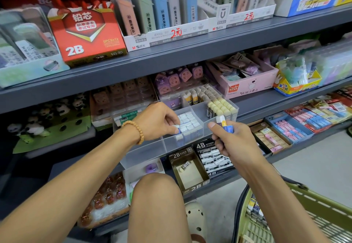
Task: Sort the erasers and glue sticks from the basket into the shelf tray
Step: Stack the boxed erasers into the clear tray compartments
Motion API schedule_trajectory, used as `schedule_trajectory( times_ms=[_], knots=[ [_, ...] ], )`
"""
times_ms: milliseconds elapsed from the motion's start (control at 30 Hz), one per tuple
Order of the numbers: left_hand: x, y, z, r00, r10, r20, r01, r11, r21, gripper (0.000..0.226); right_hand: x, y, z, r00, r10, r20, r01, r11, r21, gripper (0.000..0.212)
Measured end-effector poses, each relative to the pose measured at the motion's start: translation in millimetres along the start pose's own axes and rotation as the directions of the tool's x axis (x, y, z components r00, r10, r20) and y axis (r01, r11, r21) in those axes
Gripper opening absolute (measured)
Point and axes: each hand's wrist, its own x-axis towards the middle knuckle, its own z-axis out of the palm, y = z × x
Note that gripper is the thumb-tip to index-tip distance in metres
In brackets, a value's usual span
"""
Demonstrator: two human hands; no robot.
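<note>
A stationery shop aisle. Grey metal shelves (171, 56) run in tiers, packed with open display boxes of goods: a red 2B lead box (86, 37), boxes of pastel lead cases (162, 14) with handwritten red prices (176, 32), trays of erasers (187, 122), and a green shopping basket (297, 218) on the floor beside them.

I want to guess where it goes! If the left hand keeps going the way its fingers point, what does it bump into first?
Probably the rows of small blue-and-white erasers in the clear tray. The left hand already pinches one eraser right beside them, though depth is hard to judge.
</note>
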Motion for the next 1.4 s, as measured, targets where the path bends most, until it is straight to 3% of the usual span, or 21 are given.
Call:
schedule_trajectory(
  times_ms=[167, 300, 467, 533, 567, 633, 700, 833, 967, 1067, 1133, 1233, 1333, 1400],
  knots=[
    [6.7, 4.1, -0.5, 0.996, -0.021, 0.081, 0.021, 1.000, 0.009, 0.006, -1.1, 0.1, -0.5, 1.000, -0.009, -0.001, 0.009, 1.000, -0.007, 0.022],
    [10.3, 1.9, -0.7, 0.993, -0.043, 0.111, 0.043, 0.999, -0.002, 0.013, -1.5, -0.8, -2.9, 1.000, -0.013, 0.017, 0.014, 1.000, -0.022, 0.023],
    [11.9, 3.8, 2.5, 0.992, -0.007, 0.126, -0.005, 0.995, 0.099, 0.013, -6.9, -2.4, -2.5, 0.987, -0.029, 0.156, 0.039, 0.997, -0.066, 0.008],
    [10.8, 4.9, 0.9, 0.996, 0.009, 0.093, -0.019, 0.994, 0.107, 0.010, -7.7, -1.8, -2.1, 0.979, -0.046, 0.196, 0.066, 0.993, -0.096, 0.015],
    [9.6, 6.5, 0.4, 0.998, 0.026, 0.054, -0.030, 0.997, 0.067, 0.006, -7.6, -1.8, -1.6, 0.976, -0.066, 0.206, 0.094, 0.987, -0.128, 0.020],
    [4.6, 16.1, 0.6, 0.999, 0.034, -0.006, -0.035, 0.983, -0.180, 0.011, -6.7, -3.4, 1.6, 0.968, -0.130, 0.215, 0.178, 0.959, -0.221, 0.024],
    [-0.4, 29.2, 2.1, 0.999, 0.049, 0.014, -0.039, 0.907, -0.420, 0.012, -6.0, -5.9, 5.4, 0.953, -0.187, 0.240, 0.256, 0.919, -0.299, 0.019],
    [-1.7, 41.8, 7.1, 0.989, 0.130, 0.073, -0.076, 0.860, -0.505, 0.006, -7.8, -10.2, 7.8, 0.934, -0.246, 0.259, 0.327, 0.881, -0.342, 0.003],
    [4.6, 35.2, 1.3, 0.997, 0.080, 0.002, -0.064, 0.817, -0.573, 0.005, -7.5, -11.0, -4.9, 0.984, -0.126, 0.125, 0.137, 0.987, -0.087, 0.008],
    [12.4, 28.1, -3.1, 0.997, -0.036, -0.063, -0.012, 0.774, -0.633, 0.005, -4.8, -9.1, -16.7, 0.999, -0.035, -0.007, 0.035, 0.998, -0.059, 0.018],
    [20.5, 24.2, -4.4, 0.986, -0.101, -0.134, -0.002, 0.790, -0.613, 0.007, -2.9, -8.1, -22.2, 0.999, 0.041, -0.033, -0.043, 0.998, -0.042, 0.030],
    [38.7, 20.8, -5.7, 0.962, -0.154, -0.224, 0.021, 0.863, -0.504, 0.015, 2.7, -11.7, -27.7, 0.986, 0.169, 0.004, -0.167, 0.969, 0.179, 0.018],
    [59.7, 18.0, -5.3, 0.940, -0.179, -0.290, 0.044, 0.908, -0.417, 0.015, 7.5, -11.0, -36.7, 0.992, 0.114, 0.044, -0.119, 0.983, 0.141, 0.038],
    [73.5, 15.9, -4.8, 0.930, -0.162, -0.331, 0.028, 0.927, -0.374, 0.014, 6.9, -13.0, -43.0, 0.998, 0.045, 0.051, -0.050, 0.994, 0.100, 0.038]
  ],
)
